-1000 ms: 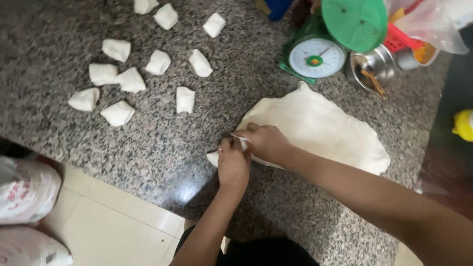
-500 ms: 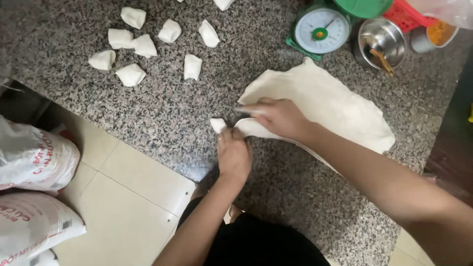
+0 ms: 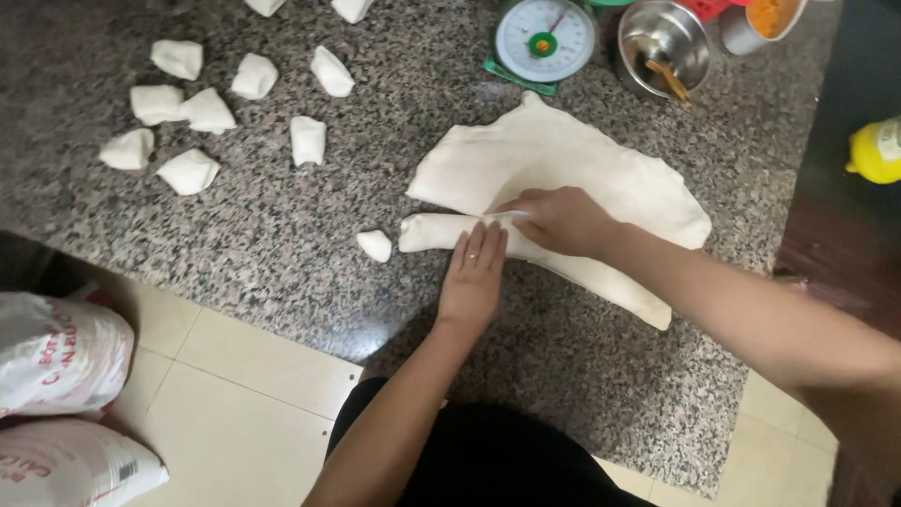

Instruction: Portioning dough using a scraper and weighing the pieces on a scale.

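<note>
A wide flat sheet of pale dough (image 3: 572,160) lies on the speckled granite counter (image 3: 282,225), its near edge rolled into a log (image 3: 427,232). My left hand (image 3: 474,277), with a ring on it, lies flat with its fingers together, pressing on the log. My right hand (image 3: 563,221) is curled over the dough just beyond it, fingers closed on what looks like a small thin blade pointing left. A small cut piece of dough (image 3: 375,246) sits just off the log's left end.
Several cut dough pieces (image 3: 192,113) are scattered at the far left of the counter. A green kitchen scale (image 3: 544,39), a steel bowl (image 3: 662,42) and an orange-filled cup (image 3: 765,19) stand at the back. A yellow bottle (image 3: 878,150) is at right. White sacks (image 3: 56,357) sit on the tiled floor.
The view has shifted. A small piece now lies apart from the log's left end. My left hand has flattened onto the log, and my right hand sits further along the dough.
</note>
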